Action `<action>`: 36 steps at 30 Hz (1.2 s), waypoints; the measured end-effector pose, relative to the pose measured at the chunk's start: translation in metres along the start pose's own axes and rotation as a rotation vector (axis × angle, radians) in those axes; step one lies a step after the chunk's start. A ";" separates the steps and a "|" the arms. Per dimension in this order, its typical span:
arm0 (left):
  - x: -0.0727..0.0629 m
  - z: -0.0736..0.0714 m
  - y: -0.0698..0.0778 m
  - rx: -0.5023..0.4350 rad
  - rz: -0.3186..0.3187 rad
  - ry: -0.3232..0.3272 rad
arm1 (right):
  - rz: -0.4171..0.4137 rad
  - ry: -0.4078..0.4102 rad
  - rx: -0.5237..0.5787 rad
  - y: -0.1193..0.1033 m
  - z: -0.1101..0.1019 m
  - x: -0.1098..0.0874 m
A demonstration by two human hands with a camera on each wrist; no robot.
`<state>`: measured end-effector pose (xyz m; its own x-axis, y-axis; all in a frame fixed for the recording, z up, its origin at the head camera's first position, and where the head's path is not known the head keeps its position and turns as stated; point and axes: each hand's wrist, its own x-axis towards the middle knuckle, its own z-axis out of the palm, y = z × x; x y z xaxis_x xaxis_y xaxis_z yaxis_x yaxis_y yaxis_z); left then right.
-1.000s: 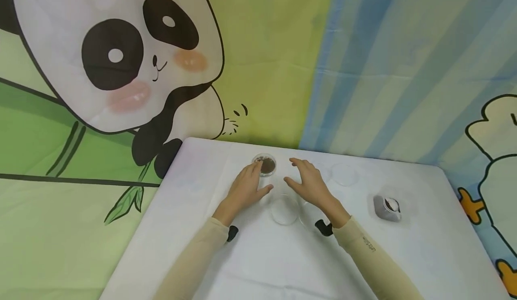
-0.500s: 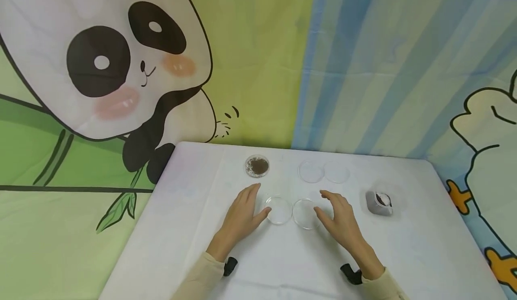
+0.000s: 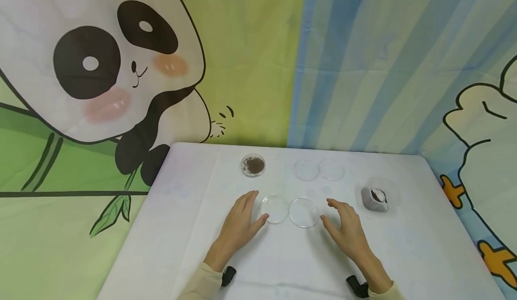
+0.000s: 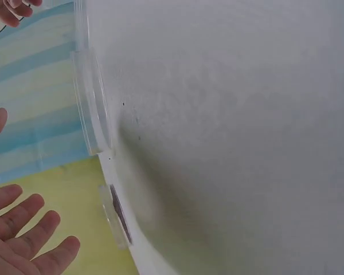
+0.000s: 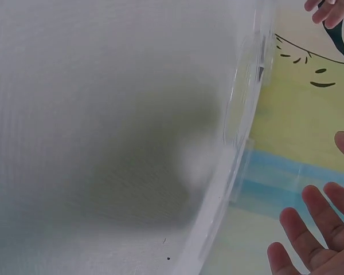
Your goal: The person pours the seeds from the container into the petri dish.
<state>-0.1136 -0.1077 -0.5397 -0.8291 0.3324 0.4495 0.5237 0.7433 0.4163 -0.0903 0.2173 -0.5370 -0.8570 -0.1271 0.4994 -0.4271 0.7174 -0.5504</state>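
Two clear round petri dishes lie side by side mid-table in the head view, a left one (image 3: 274,209) and a right one (image 3: 304,212). My left hand (image 3: 237,223) hovers beside the left dish, fingers spread and thumb overlapping its rim in this view. On the other side, my right hand (image 3: 350,232) hangs over the table with relaxed fingers, a short gap from the right dish. Neither hand holds anything. The wrist views show the fingers of the left hand (image 4: 28,235) and the right hand (image 5: 321,235) above the table.
A dish of dark brown grains (image 3: 253,165) stands at the back left. Farther right are two faint clear discs, one left (image 3: 306,170) and one right (image 3: 332,169). A small grey container (image 3: 374,200) with dark and white contents is at the right. A printed curtain (image 3: 250,66) hangs behind the table.
My left hand has drawn back from the dish of brown grains. My right hand has moved back and to the right, uncovering the right dish. The head view has shifted slightly.
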 end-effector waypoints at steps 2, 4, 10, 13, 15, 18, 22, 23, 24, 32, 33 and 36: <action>0.002 0.001 0.001 0.004 0.005 0.002 | -0.019 0.012 0.002 0.002 -0.001 0.000; 0.005 0.002 0.002 0.000 0.011 0.005 | -0.038 0.029 0.001 0.004 -0.002 0.001; 0.019 0.004 0.004 -0.008 0.051 -0.009 | -0.056 0.072 -0.018 0.014 -0.014 0.005; 0.030 0.004 0.005 0.002 0.082 -0.016 | -0.036 0.090 -0.033 0.023 -0.024 0.008; 0.040 0.003 0.005 0.000 0.100 -0.025 | -0.019 0.112 -0.042 0.030 -0.032 0.009; 0.057 0.005 0.006 -0.002 0.121 -0.052 | -0.001 0.167 -0.070 0.043 -0.044 0.012; 0.080 0.010 0.007 0.000 0.137 -0.110 | 0.048 0.244 -0.133 0.060 -0.058 0.014; 0.086 0.012 0.007 0.004 0.140 -0.126 | 0.077 0.257 -0.148 0.064 -0.061 0.014; 0.092 0.013 0.008 0.009 0.141 -0.142 | 0.116 0.266 -0.157 0.066 -0.064 0.014; 0.144 0.030 0.007 -0.002 0.018 -0.331 | 0.343 0.263 -0.166 0.084 -0.076 0.014; 0.150 0.034 0.007 -0.006 0.002 -0.348 | 0.377 0.249 -0.163 0.085 -0.077 0.013; 0.164 0.049 0.007 -0.026 -0.062 -0.423 | 0.508 0.183 -0.154 0.089 -0.079 0.011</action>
<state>-0.2554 -0.0194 -0.5013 -0.8637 0.5003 0.0614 0.4705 0.7565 0.4543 -0.1146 0.3339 -0.5273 -0.8742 0.3715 0.3127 0.0848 0.7508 -0.6550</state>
